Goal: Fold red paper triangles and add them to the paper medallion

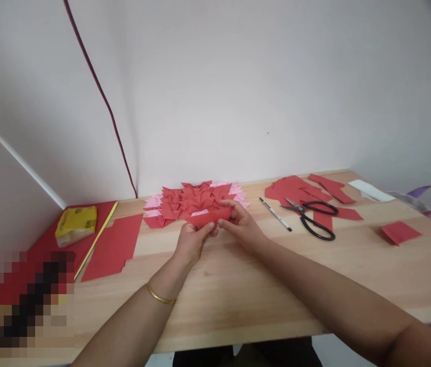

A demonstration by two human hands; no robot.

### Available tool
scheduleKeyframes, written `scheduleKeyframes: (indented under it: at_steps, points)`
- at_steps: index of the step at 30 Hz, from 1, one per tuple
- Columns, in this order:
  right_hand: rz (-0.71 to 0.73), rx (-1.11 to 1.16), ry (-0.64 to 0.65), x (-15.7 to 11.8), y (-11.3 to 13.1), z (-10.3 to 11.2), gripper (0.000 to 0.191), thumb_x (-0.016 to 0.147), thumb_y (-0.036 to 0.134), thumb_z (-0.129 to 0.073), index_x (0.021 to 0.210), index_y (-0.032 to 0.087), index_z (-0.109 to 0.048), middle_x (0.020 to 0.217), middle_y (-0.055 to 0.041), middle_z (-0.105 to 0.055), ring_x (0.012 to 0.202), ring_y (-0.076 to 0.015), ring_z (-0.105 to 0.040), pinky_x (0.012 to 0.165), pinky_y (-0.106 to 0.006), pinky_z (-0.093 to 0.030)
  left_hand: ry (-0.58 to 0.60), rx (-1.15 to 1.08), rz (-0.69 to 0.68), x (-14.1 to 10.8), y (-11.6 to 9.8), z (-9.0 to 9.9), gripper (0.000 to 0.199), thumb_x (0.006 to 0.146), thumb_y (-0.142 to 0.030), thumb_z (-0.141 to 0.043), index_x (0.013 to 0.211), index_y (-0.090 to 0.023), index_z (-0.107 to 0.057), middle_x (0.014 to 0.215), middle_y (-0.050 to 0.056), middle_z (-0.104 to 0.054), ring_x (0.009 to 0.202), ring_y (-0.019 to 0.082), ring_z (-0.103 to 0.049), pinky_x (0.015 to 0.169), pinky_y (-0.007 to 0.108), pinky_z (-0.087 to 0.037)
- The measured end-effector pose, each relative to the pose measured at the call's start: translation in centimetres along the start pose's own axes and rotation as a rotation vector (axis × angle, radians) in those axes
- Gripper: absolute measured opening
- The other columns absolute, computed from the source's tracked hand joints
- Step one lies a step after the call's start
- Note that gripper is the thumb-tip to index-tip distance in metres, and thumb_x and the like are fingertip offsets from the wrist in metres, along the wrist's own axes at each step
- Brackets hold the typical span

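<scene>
A folded piece of red paper (208, 218) is held between my two hands over the middle of the table. My left hand (193, 240) pinches its left lower edge, thumb on the near side. On the right end, my right hand (244, 227) grips the paper with thumb and fingers. Just behind the hands lies a spread of folded red and pink paper pieces (185, 199), pointed and overlapping; the held paper and my hands cover part of it.
Black-handled scissors (318, 219), a pen (275, 214) and red paper scraps (292, 187) lie to the right. Farther right are a folded red square (402, 232) and a white strip (370, 190). On the left are red sheets (114, 247) and a yellow packet (77, 224).
</scene>
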State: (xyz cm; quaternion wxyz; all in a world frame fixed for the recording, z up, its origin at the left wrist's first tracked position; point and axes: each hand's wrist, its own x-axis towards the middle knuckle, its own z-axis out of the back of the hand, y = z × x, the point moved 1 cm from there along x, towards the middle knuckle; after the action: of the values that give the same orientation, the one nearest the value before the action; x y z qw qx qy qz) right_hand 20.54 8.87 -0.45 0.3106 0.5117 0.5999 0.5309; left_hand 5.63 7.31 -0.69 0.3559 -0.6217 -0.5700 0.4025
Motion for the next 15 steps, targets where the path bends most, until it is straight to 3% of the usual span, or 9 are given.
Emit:
scheduleKeyframes:
  at_steps: [6, 9, 11, 13, 15]
  points:
    - [0.025, -0.122, -0.007, 0.1, 0.0, 0.5, 0.048, 0.077, 0.032, -0.066, 0.121, 0.025, -0.046, 0.099, -0.0034, -0.064, 0.088, -0.0173, -0.061, 0.079, -0.033, -0.049, -0.005, -0.068, -0.003, 0.1, -0.2, 0.2, 0.028, 0.059, -0.021, -0.082, 0.083, -0.011, -0.07, 0.079, 0.006, -0.072, 0.061, 0.012, -0.063, 0.065, 0.026, -0.053]
    - [0.178, -0.405, -0.117, 0.3, 0.7, 1.2, 0.037, 0.08, 0.033, -0.062, 0.115, 0.024, -0.053, 0.113, -0.0069, -0.058, 0.098, -0.0195, -0.058, 0.084, -0.035, -0.048, -0.018, -0.004, -0.01, 0.3, 0.0, 0.4, 0.029, 0.059, -0.023, -0.082, 0.082, -0.01, -0.07, 0.076, 0.006, -0.072, 0.061, 0.012, -0.063, 0.066, 0.027, -0.053]
    - [0.326, -0.615, -0.162, 0.3, 1.3, 1.5, 0.026, 0.082, 0.031, -0.059, 0.106, 0.023, -0.059, 0.112, -0.0085, -0.058, 0.104, -0.0209, -0.055, 0.088, -0.036, -0.045, -0.005, 0.069, -0.019, 0.3, 0.1, 0.4, 0.028, 0.06, -0.024, -0.081, 0.082, -0.01, -0.07, 0.073, 0.005, -0.071, 0.06, 0.012, -0.063, 0.065, 0.026, -0.052]
    - [0.44, -0.789, -0.144, 0.3, 1.7, 1.6, 0.019, 0.084, 0.03, -0.057, 0.099, 0.021, -0.064, 0.102, -0.0089, -0.06, 0.102, -0.0215, -0.054, 0.089, -0.038, -0.042, 0.014, 0.151, -0.027, 0.3, 0.1, 0.4, 0.027, 0.062, -0.026, -0.079, 0.083, -0.01, -0.071, 0.073, 0.005, -0.072, 0.061, 0.012, -0.063, 0.065, 0.025, -0.051]
    - [0.466, -0.922, -0.083, 0.3, 1.7, 1.5, 0.016, 0.084, 0.03, -0.057, 0.093, 0.022, -0.067, 0.094, -0.0077, -0.063, 0.095, -0.0214, -0.054, 0.088, -0.039, -0.039, 0.034, 0.241, -0.037, 0.1, 0.0, 0.3, 0.026, 0.063, -0.027, -0.078, 0.082, -0.011, -0.072, 0.073, 0.004, -0.072, 0.063, 0.012, -0.063, 0.065, 0.024, -0.051]
